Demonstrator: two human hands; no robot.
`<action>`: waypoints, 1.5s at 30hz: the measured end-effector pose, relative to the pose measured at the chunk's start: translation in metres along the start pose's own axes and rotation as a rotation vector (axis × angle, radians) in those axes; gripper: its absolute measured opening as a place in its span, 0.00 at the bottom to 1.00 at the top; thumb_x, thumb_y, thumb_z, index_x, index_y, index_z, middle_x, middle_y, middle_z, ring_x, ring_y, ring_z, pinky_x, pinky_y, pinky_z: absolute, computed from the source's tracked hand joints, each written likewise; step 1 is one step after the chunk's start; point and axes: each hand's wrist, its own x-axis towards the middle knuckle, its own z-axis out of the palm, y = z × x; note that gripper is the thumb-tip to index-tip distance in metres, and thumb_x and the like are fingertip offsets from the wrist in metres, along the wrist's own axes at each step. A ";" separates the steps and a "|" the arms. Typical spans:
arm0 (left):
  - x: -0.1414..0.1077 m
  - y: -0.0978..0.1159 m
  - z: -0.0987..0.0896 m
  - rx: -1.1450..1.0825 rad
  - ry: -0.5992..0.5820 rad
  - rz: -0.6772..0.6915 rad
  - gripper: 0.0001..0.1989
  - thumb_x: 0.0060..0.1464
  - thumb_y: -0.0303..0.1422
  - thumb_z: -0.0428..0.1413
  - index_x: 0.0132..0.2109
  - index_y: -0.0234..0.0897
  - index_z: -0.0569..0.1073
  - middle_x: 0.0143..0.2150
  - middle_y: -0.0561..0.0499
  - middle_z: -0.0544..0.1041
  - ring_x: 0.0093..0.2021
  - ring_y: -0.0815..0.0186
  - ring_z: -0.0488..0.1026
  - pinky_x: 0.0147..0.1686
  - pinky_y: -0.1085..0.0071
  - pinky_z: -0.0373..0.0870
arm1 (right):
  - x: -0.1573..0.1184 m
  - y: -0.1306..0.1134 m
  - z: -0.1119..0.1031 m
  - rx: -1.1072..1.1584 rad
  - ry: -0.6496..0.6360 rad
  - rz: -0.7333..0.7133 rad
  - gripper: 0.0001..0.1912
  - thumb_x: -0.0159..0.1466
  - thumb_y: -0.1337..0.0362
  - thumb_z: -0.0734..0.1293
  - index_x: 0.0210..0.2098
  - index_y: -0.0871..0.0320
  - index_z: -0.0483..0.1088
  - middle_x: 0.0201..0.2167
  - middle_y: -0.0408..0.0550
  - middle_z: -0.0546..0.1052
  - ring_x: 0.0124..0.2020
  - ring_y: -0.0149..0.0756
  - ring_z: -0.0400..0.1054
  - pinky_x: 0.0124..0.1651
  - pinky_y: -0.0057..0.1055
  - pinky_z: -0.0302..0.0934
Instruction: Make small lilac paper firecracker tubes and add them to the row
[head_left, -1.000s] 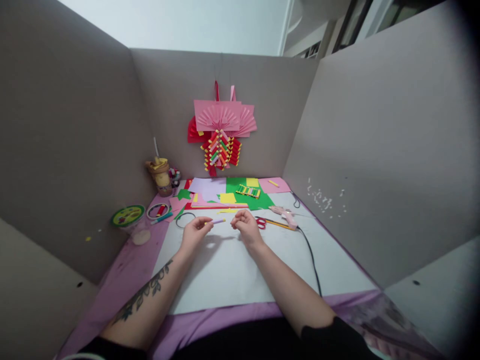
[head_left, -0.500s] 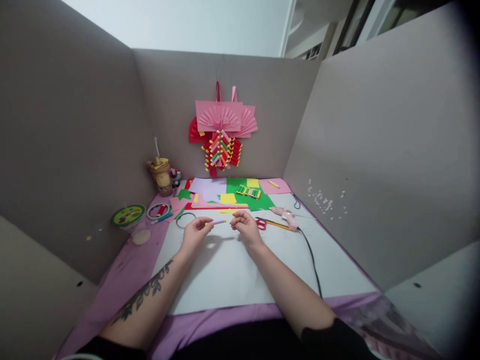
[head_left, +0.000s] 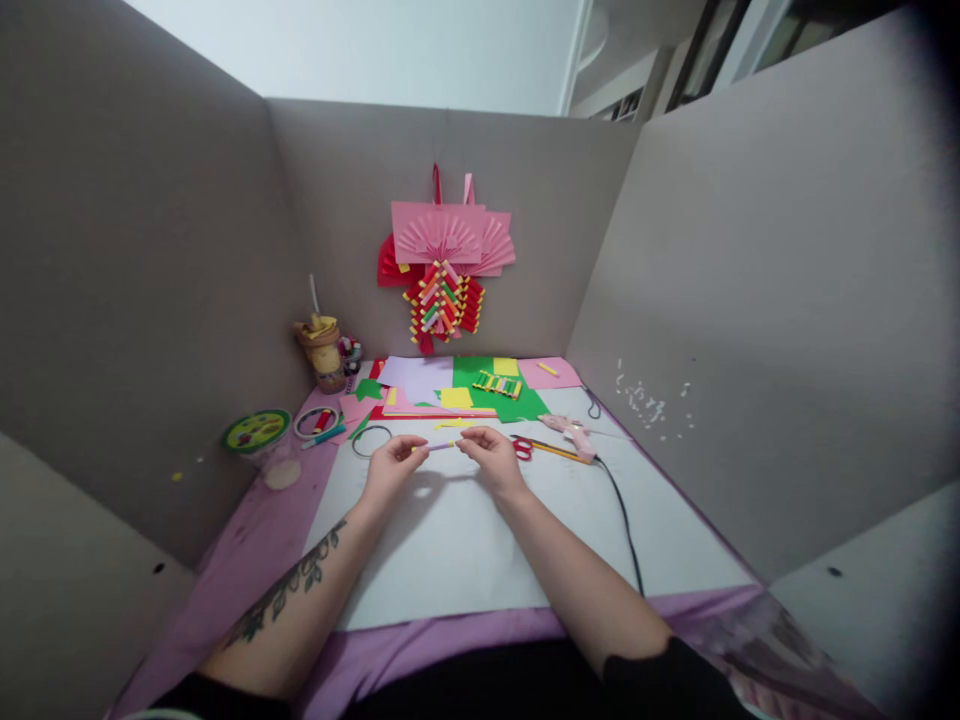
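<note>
Between my hands, a thin lilac paper roll (head_left: 441, 446) with yellow ends is held level above the white board (head_left: 450, 550). My left hand (head_left: 395, 465) pinches its left end between thumb and fingers. At the other end, the fingertips of my right hand (head_left: 491, 460) close on the yellow tip. Just behind my fingers lie yellow paper strips (head_left: 455, 423). Red-handled scissors (head_left: 523, 449) rest right of my right hand, and a roll of dark tape or ring (head_left: 371, 440) lies by my left hand.
A pink glue gun (head_left: 570, 435) with a black cord lies at right beside a pencil (head_left: 562, 452). Green paper (head_left: 532, 404) holds several finished rolls (head_left: 497, 384). At left stand a lidded tub (head_left: 257, 432) and a cup (head_left: 327, 360). Paper fans (head_left: 450, 235) hang on the grey back panel.
My right hand has moved slightly left and its fingertips have closed on the roll's right end. My left hand still grips the other end.
</note>
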 end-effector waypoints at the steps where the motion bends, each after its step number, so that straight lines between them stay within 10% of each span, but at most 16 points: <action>1: 0.000 0.000 0.000 0.001 0.001 0.001 0.15 0.41 0.38 0.62 0.36 0.33 0.76 0.25 0.52 0.73 0.26 0.69 0.66 0.27 0.74 0.60 | 0.000 0.001 -0.001 0.004 0.008 -0.007 0.11 0.46 0.62 0.73 0.29 0.57 0.72 0.22 0.41 0.74 0.24 0.31 0.67 0.31 0.30 0.61; 14: 0.001 -0.003 0.000 -0.021 0.013 0.000 0.15 0.41 0.38 0.62 0.36 0.33 0.76 0.25 0.52 0.73 0.25 0.70 0.66 0.26 0.74 0.60 | 0.001 0.004 -0.004 -0.107 0.060 -0.022 0.09 0.52 0.60 0.68 0.31 0.58 0.71 0.20 0.42 0.72 0.25 0.33 0.67 0.32 0.31 0.60; 19: 0.000 0.000 0.001 -0.030 0.007 -0.006 0.15 0.41 0.38 0.62 0.35 0.34 0.76 0.26 0.52 0.73 0.26 0.69 0.66 0.27 0.74 0.60 | 0.005 0.012 -0.007 -0.187 0.091 -0.082 0.19 0.46 0.67 0.69 0.39 0.56 0.71 0.36 0.46 0.77 0.39 0.38 0.69 0.34 0.30 0.61; 28: 0.001 -0.002 0.000 -0.007 0.005 0.013 0.15 0.42 0.38 0.62 0.36 0.34 0.76 0.25 0.53 0.73 0.25 0.70 0.66 0.26 0.74 0.60 | 0.003 0.009 -0.004 -0.075 0.049 0.028 0.10 0.50 0.63 0.68 0.32 0.57 0.72 0.19 0.40 0.73 0.26 0.35 0.70 0.33 0.31 0.62; 45: -0.007 0.002 0.009 -0.121 -0.125 -0.098 0.19 0.41 0.39 0.63 0.38 0.32 0.72 0.29 0.49 0.77 0.30 0.66 0.73 0.31 0.72 0.66 | -0.004 0.006 0.005 0.126 -0.218 -0.007 0.33 0.45 0.71 0.72 0.49 0.50 0.63 0.47 0.49 0.71 0.46 0.40 0.69 0.43 0.35 0.65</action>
